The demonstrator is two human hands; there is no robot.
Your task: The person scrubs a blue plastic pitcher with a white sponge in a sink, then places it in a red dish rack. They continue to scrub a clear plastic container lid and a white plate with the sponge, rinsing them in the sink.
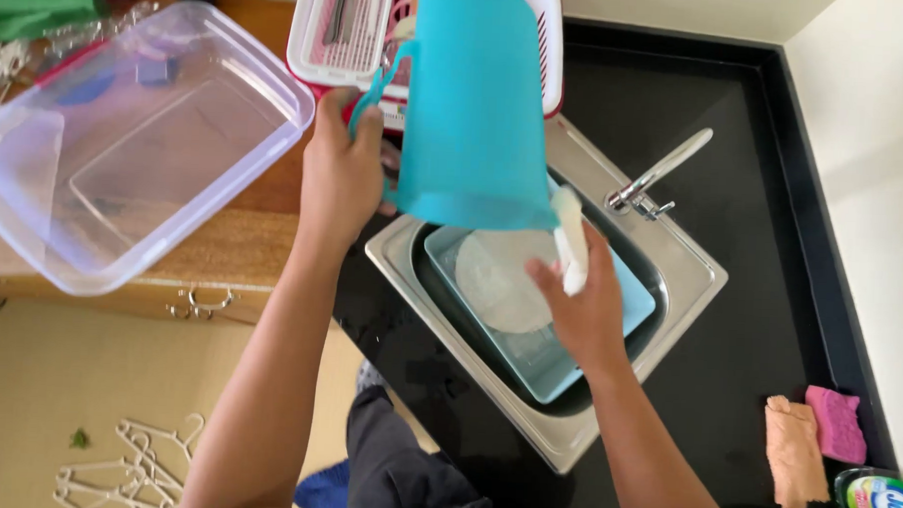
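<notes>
Both forearms rise from six o'clock. Left hand [340,175] is clenched round the handle of a turquoise jug [474,105], held upside down above the steel sink [693,260] toward twelve o'clock. Right hand [582,307] pinches a white cloth [570,240] against the jug's rim. Below sits a pale blue tub [630,308]. A clear box [125,142] lies at ten o'clock.

My jug [474,105] hides the rack [324,39] behind it; the frame's edge crops the bottle [883,502] and hangers [129,468].
</notes>
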